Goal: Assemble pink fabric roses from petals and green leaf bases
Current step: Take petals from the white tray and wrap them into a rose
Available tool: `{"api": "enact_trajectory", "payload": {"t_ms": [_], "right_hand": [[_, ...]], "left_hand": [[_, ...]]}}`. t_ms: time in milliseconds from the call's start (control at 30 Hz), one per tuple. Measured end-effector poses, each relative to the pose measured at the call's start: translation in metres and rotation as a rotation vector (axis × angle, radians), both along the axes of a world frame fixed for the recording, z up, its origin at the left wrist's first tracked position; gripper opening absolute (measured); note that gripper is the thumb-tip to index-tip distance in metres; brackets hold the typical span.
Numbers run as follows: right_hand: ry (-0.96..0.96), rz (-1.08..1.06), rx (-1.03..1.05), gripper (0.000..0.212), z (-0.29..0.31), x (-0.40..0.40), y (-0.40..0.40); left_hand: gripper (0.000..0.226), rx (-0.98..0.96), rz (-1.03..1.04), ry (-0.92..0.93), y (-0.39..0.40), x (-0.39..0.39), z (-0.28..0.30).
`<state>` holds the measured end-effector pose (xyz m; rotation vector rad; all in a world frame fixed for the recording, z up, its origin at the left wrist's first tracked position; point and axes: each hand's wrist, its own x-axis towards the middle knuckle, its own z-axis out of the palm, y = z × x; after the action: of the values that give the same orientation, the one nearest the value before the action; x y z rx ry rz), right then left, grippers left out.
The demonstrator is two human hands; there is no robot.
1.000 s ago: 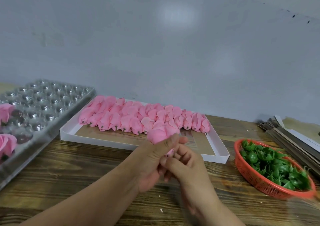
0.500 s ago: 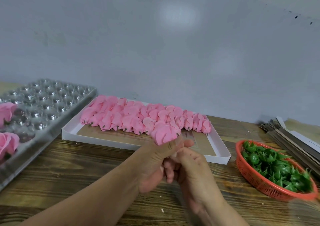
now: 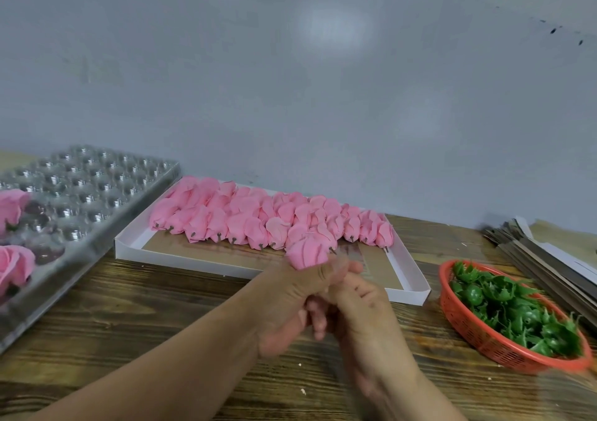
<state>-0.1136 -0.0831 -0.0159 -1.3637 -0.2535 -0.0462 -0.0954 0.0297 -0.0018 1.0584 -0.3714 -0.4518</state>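
I see bare table (image 3: pixel 145 323) left of my hands, bounded by the blister tray (image 3: pixel 97 214). Ahead, the white tray (image 3: pixel 410 278) blocks; rightward, the red basket (image 3: pixel 468 333) stands beyond a narrow wooden gap.

Pink rose bud (image 3: pixel 307 252), gripped in left hand (image 3: pixel 290 304), raised slightly over the preceding second and turned, its folds now facing more toward the viewer; more of the bud exposed above the thumb. Right hand (image 3: pixel 361 317) drawn closer in under the left hand, fingers curled tighter against the left palm beneath the bud; whatever sits between them hidden. Right fingertips blurred. Both hands shifted marginally toward the table's far edge, the bud now overlapping the near row of pink petal buds (image 3: pixel 271 220) in the white tray (image 3: pixel 410 278) rather than lying just short of it.
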Motion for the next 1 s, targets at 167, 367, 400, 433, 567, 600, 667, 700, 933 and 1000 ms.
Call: {"api": "enact_trajectory", "payload": {"t_ms": [167, 367, 400, 433, 567, 600, 667, 700, 933, 1000], "right_hand": [[0.141, 0.170, 0.095, 0.021, 0.003, 0.000, -0.002], [0.152, 0.187, 0.097, 0.024, 0.001, 0.002, -0.004], [0.101, 0.135, 0.021, 0.026, 0.003, 0.002, -0.006], [0.034, 0.057, -0.060, 0.028, 0.005, 0.003, -0.010], [-0.179, -0.324, -0.166, 0.020, 0.014, 0.008, -0.027], [-0.214, -0.377, -0.169, 0.016, 0.015, 0.008, -0.029], [-0.253, -0.434, -0.192, 0.017, 0.018, 0.008, -0.030], [-0.251, -0.431, -0.201, 0.021, 0.020, 0.008, -0.030], [-0.140, -0.323, -0.252, 0.049, 0.029, 0.005, -0.030], [-0.099, -0.313, -0.278, 0.062, 0.030, 0.003, -0.029]], "left_hand": [[0.077, 0.055, -0.127, -0.037, 0.009, 0.004, 0.002], [0.056, 0.065, -0.074, -0.030, 0.007, 0.005, 0.000], [0.058, 0.040, -0.065, -0.032, 0.006, 0.007, -0.001], [0.057, 0.007, -0.055, -0.038, 0.005, 0.007, 0.000], [0.027, -0.032, 0.001, -0.031, 0.007, 0.012, 0.002], [0.024, -0.011, 0.006, -0.040, 0.008, 0.012, 0.001], [0.016, 0.030, 0.017, -0.067, 0.007, 0.012, -0.003], [0.014, 0.053, 0.023, -0.079, 0.007, 0.011, -0.003], [0.039, 0.286, 0.082, -0.229, 0.005, 0.012, -0.013], [0.031, 0.265, 0.036, -0.330, 0.004, 0.011, -0.011]]}}
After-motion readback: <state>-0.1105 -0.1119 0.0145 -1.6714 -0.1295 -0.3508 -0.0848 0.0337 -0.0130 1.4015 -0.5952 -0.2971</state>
